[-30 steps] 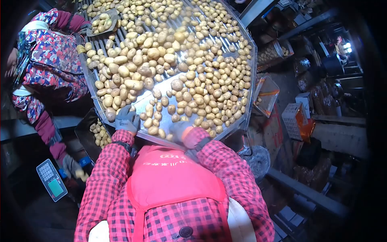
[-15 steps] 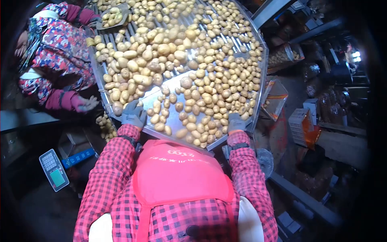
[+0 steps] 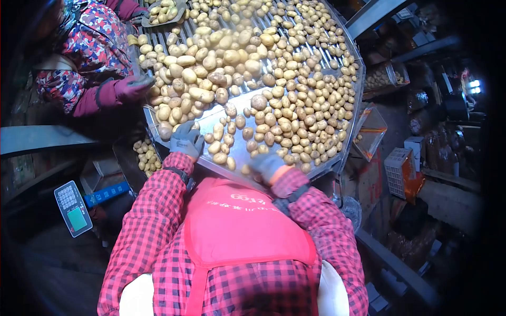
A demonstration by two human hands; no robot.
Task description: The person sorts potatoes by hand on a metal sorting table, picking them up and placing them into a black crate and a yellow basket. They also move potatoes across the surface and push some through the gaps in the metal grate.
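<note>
Potatoes of mixed sizes (image 3: 295, 100) cover most of a metal sorting table (image 3: 236, 102). My left hand (image 3: 187, 139), in a grey glove, lies at the table's near left edge with its fingers spread. Close to its fingertips sit a potato (image 3: 165, 130) and other large ones. My right hand (image 3: 266, 166), gloved too, is over the near edge among small potatoes and smeared by motion. Its fingers are too blurred to show whether they grip a potato. Between the hands, several loose potatoes (image 3: 220, 158) rest on the bare metal.
At the left, a person in a patterned top (image 3: 103, 39) reaches a gloved hand (image 3: 134, 87) to the table; a scoop of potatoes (image 3: 164, 15) is beyond. A scale display (image 3: 74, 208) and a potato container (image 3: 147, 158) are lower left. A crate (image 3: 399, 171) stands right.
My right hand has moved left from the right corner to the middle of the near edge. My left hand stays at the left edge. The other person's near hand has come up to the table.
</note>
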